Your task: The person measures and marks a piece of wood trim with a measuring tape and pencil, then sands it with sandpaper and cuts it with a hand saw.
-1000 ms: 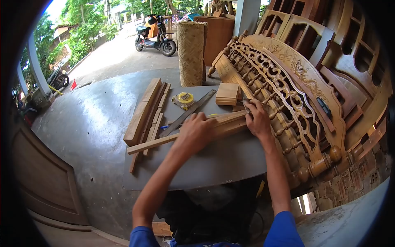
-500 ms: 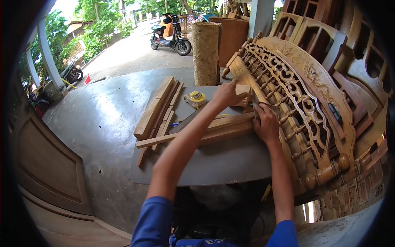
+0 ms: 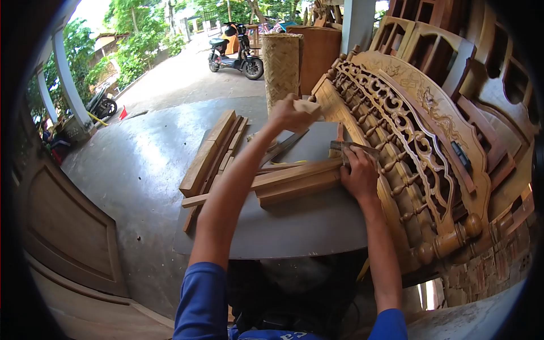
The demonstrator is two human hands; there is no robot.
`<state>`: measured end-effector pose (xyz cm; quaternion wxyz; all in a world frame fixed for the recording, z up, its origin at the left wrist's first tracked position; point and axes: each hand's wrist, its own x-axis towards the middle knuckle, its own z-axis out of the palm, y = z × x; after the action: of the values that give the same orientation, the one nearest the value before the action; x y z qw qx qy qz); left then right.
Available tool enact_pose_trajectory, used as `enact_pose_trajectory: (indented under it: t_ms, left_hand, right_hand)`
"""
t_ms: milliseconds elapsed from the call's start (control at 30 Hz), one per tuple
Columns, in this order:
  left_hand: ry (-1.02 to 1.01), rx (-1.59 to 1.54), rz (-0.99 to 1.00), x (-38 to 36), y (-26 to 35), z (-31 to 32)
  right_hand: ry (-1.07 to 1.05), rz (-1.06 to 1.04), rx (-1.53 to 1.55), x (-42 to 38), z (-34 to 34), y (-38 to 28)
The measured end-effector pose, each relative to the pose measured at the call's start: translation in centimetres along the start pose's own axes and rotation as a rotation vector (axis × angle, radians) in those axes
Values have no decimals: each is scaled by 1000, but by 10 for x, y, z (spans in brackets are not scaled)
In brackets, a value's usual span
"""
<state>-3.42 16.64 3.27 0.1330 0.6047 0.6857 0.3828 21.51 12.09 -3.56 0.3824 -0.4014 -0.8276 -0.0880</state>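
My left hand (image 3: pixel 289 117) grips a short pale wooden block (image 3: pixel 307 109), raised above the far side of the table. My right hand (image 3: pixel 361 170) has its fingers curled at the right end of a long wooden bar (image 3: pixel 300 184), against a thin dark metal tool (image 3: pixel 365 149) whose kind I cannot make out. Beside those fingers stands a brown wooden handle (image 3: pixel 340 132). A long grey metal blade (image 3: pixel 286 146) lies behind the bar, partly hidden by my left forearm. A thin wooden strip (image 3: pixel 195 200) reaches out on the left.
Several wooden lengths (image 3: pixel 209 150) lie on the left of the grey table (image 3: pixel 272 232). A carved wooden panel with spindles (image 3: pixel 408 141) leans close on the right. Behind the table stand a woven roll (image 3: pixel 279 68) and a scooter (image 3: pixel 238 56).
My left hand has lifted the wooden block up and to the left, uncovering the brown handle. The tape measure is now out of sight behind my arm. My right hand has shifted slightly.
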Motion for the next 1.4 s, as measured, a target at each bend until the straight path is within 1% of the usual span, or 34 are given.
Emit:
enact_pose_trajectory:
  t_ms: [33, 67, 167, 200, 267, 367, 400, 500, 600, 700, 733, 800, 867, 900, 933, 967, 1033, 1067, 1200, 1267, 1300, 1367, 1400]
  left_hand:
    - [-39, -82, 30, 6, -14, -13]
    - [-25, -3, -10, 11, -21, -21]
    - [44, 171, -42, 13, -34, -23]
    - [28, 160, -49, 13, -31, -20]
    - [-7, 130, -70, 11, -27, -10]
    - [-87, -67, -11, 14, -26, 23]
    - [-171, -154, -24, 13, -23, 32]
    - [-162, 7, 106, 6, -7, 56]
    - [-124, 158, 124, -8, 9, 66]
    - [-1, 215, 172, -17, 4, 64]
    - [-43, 199, 235, -32, 8, 51]
    - [-132, 178, 367, -74, 14, 18]
    - [-312, 150, 311, -120, 24, -4]
    - [-396, 140, 269, -140, 20, -13]
    - [-234, 179, 374, -151, 10, -9]
    - [-72, 224, 475, -157, 3, 3]
    - [50, 306, 597, -152, 1, 17]
    - [32, 256, 546, -150, 7, 24]
    - [-29, -34, 418, -127, 24, 57]
    - [26, 5, 456, -127, 29, 61]
    - [51, 25, 476, -128, 31, 59]
    - [20, -62, 452, -128, 28, 56]
    - [5, -103, 441, -127, 27, 54]
  right_hand:
    - [10, 2, -3, -3, 0, 0]
    - [23, -2, -7, -3, 1, -1]
    - [33, 6, 0, 0, 0, -3]
    - [28, 10, 13, 0, -1, -4]
    - [9, 19, 26, 0, -2, -3]
    - [22, -1, 15, 0, -3, -4]
    - [25, 1, -1, -1, -2, -3]
    - [34, -3, -2, -1, 0, -2]
    - [34, -6, -8, -2, 1, 0]
    - [-4, 21, 18, 0, -1, -2]
    - [41, -3, 1, -1, 2, 0]
    - [46, 5, 24, 1, 2, 2]
    - [59, 25, 33, 2, 4, 1]
    - [32, 42, 30, 5, -3, -3]
    - [30, 27, 18, 7, -3, -1]
    - [6, 52, 74, 7, -4, -2]
    - [5, 22, 63, 6, -7, 3]
    - [-16, 0, 85, 6, -7, 11]
    - [-138, 159, 100, 5, -16, 24]
    - [-191, 216, 106, 6, -19, 27]
    - [-214, 160, 100, 7, -19, 27]
    - [-270, 57, 91, 3, -20, 18]
    - [-297, -46, 140, -3, -21, 7]
